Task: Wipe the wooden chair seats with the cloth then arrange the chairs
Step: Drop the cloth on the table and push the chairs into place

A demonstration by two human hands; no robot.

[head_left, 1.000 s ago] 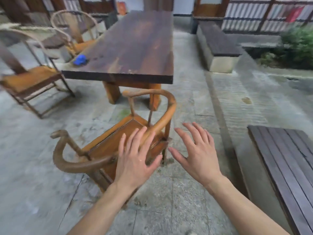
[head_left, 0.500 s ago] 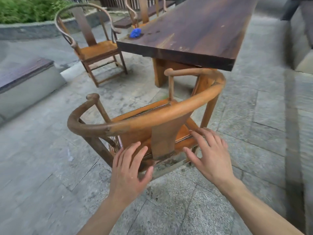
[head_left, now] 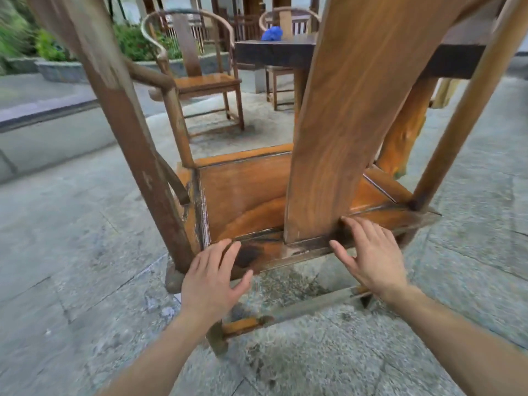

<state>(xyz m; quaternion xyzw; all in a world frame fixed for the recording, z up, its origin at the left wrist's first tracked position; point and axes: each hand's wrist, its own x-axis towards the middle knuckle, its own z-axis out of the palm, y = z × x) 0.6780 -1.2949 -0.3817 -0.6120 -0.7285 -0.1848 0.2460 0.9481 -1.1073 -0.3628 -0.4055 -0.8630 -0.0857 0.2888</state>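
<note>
While the camera looks down from just behind a wooden armchair, both bare hands reach toward the rear rail of its seat. The left hand hovers at the back left corner, fingers straight and slightly spread, holding nothing; whether it touches the rail is unclear. The right hand lies at the rail beside the broad back splat, fingers apart, fingertips at the wood. Beyond the chair stands a dark wooden table, with the blue cloth (bunched up) on its near corner. Two more armchairs sit further back on the stone paving.
</note>
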